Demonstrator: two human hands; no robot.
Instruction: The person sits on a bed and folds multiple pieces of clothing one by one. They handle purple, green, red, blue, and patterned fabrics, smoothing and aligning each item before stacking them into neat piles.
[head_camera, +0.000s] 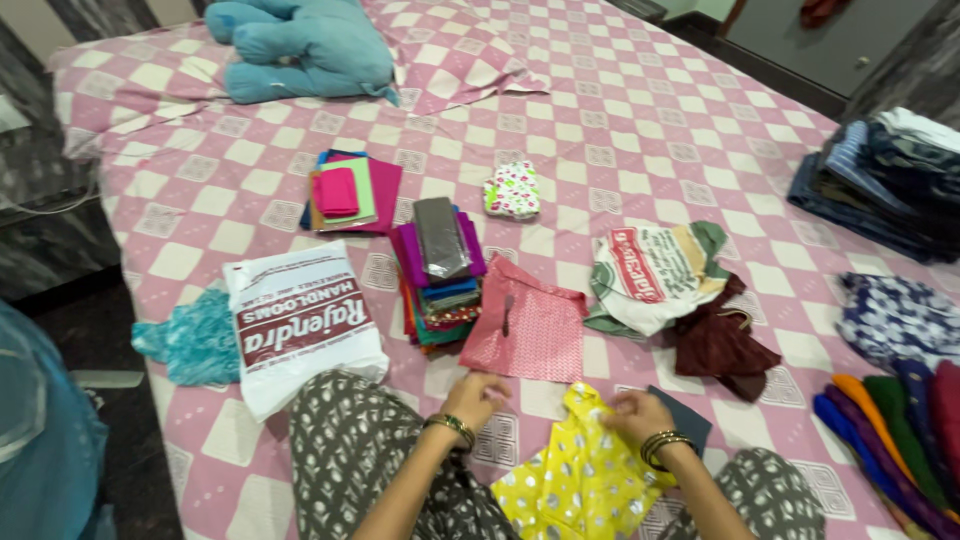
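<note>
A bedroom in a home is shown: a wide bed (640, 130) is covered by a pink and white checked sheet, a blue soft toy (300, 45) is laid near its head, and folded clothes (880, 180) are stacked along its edge.

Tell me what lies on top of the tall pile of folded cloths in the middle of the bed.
A grey folded cloth lies on top of the pile, over a purple piece. Lower layers show only coloured edges; their faces are covered.
</note>
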